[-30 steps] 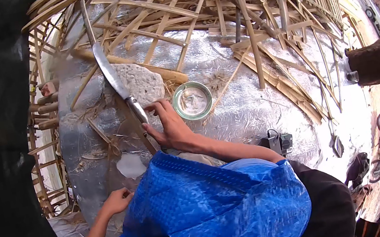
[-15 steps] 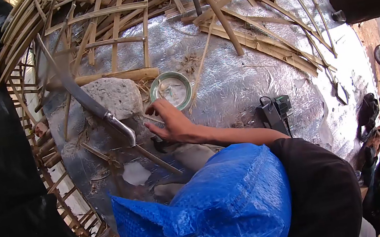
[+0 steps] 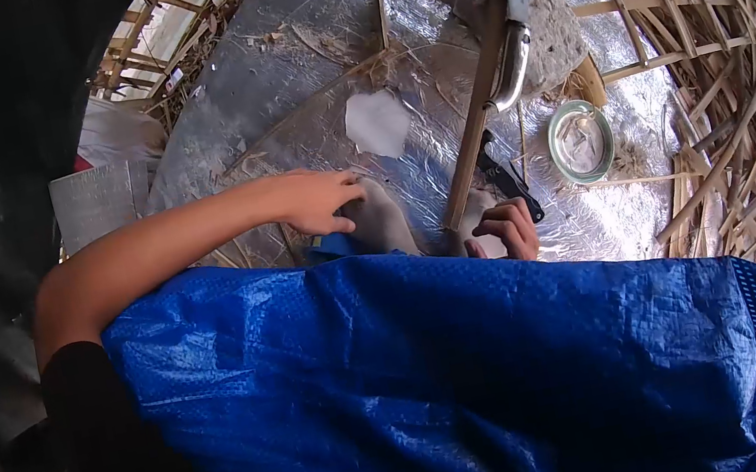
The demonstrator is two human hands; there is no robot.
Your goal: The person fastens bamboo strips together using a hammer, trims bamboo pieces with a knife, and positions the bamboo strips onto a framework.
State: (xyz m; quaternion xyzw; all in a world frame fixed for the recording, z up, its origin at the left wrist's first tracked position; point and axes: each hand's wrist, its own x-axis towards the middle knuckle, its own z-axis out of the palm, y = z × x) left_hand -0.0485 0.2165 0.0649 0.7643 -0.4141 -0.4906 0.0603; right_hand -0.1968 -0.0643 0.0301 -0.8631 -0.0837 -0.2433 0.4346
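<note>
A blue woven plastic sheet [image 3: 440,356] covers my lap. Beyond its edge my left hand [image 3: 317,204] rests by a grey-looking foot [image 3: 380,220], thumb and fingers apart and slightly bent. My right hand [image 3: 506,228] shows only partly above the sheet; its fingers are curled, and whatever they hold is hidden. Close to it lie a wooden stick [image 3: 478,117] and a black object [image 3: 507,178] resembling a folded tool. A long knife [image 3: 516,14] with a curved metal handle lies along the stick, its blade pointing away.
A pale stone block [image 3: 555,33] stands behind the knife. To the right is a round green-rimmed bowl [image 3: 581,142] with small items inside. Split bamboo strips [image 3: 692,9] pile up at far right. A white scrap [image 3: 378,123] lies on the silvery foil floor mat [image 3: 272,93].
The view has turned, shifting the bowl, stone and bamboo to the right. My right hand has left the bowl's side and drawn back by the feet. My left hand has come into sight.
</note>
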